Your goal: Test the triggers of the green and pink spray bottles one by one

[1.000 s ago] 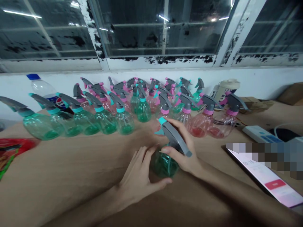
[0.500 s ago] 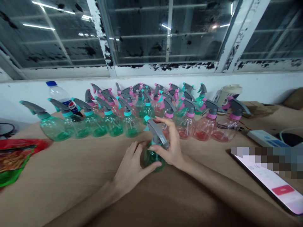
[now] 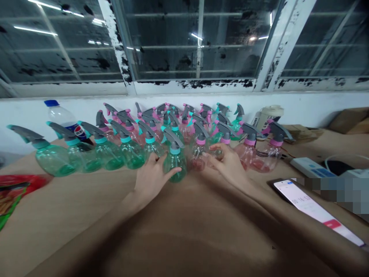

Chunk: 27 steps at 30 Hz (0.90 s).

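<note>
A green spray bottle (image 3: pixel 175 163) with a grey trigger head and turquoise collar stands upright at the front middle. My left hand (image 3: pixel 151 175) is closed around its left side, with the thumb across its front. My right hand (image 3: pixel 230 167) is off this bottle, its thumb and fingers apart, in front of the pink spray bottles. Its fingertips are close to a pink spray bottle (image 3: pixel 198 157) with a pink collar; whether they touch it I cannot tell. Another pink bottle behind this hand is largely covered.
Several green spray bottles (image 3: pixel 111 157) line up on the left and pink ones (image 3: pixel 263 157) on the right, with more behind. A Pepsi bottle (image 3: pixel 62 117) stands at the back left. A phone (image 3: pixel 314 209) lies at right, a red-green packet (image 3: pixel 17 192) at left.
The green spray bottle has moved away from me, up to the row, with my left hand on it. My right hand has let go of it and moved right. The view has shifted slightly.
</note>
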Motion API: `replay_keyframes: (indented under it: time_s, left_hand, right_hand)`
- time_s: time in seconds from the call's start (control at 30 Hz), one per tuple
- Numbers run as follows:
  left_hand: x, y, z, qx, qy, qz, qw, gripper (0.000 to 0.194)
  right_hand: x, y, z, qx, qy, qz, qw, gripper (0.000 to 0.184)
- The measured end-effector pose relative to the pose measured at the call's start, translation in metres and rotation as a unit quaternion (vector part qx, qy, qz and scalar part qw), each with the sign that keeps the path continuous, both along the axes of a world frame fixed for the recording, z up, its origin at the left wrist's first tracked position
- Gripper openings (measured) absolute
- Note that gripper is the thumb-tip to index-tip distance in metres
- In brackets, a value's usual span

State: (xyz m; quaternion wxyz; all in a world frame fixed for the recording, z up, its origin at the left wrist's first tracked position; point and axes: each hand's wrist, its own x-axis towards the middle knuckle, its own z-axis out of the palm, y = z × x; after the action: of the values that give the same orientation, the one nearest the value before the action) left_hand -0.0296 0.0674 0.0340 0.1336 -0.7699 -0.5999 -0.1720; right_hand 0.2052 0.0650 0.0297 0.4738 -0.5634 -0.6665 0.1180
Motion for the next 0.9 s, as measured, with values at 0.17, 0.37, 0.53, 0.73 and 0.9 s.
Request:
replay_keyframes:
  time_s: [0.17,0.37,0.53,0.73,0.9]
  left_hand:
    - [0.011,0.012,0.012,-0.074,0.053,0.067,0.994,0.076]
    - [0.016,0.030,0.015,-0.115,0.052,0.087,0.988,0.080]
    - [0.017,0.035,0.012,-0.124,0.040,0.081,0.988,0.081]
    - [0.019,0.035,0.012,-0.133,0.017,0.062,0.989,0.079]
    - [0.021,0.037,0.014,-0.143,-0.011,0.043,0.989,0.078]
  right_hand:
    - [-0.004,0.016,0.005,-0.044,-0.060,-0.028,0.997,0.061]
    - [-0.021,0.036,0.003,-0.079,-0.111,-0.048,0.989,0.074]
    - [-0.022,0.041,0.001,-0.081,-0.157,-0.065,0.982,0.068]
    - [-0.016,0.012,-0.003,-0.059,-0.201,-0.059,0.976,0.072]
    - [-0.014,-0.035,-0.005,-0.046,-0.227,-0.058,0.971,0.073]
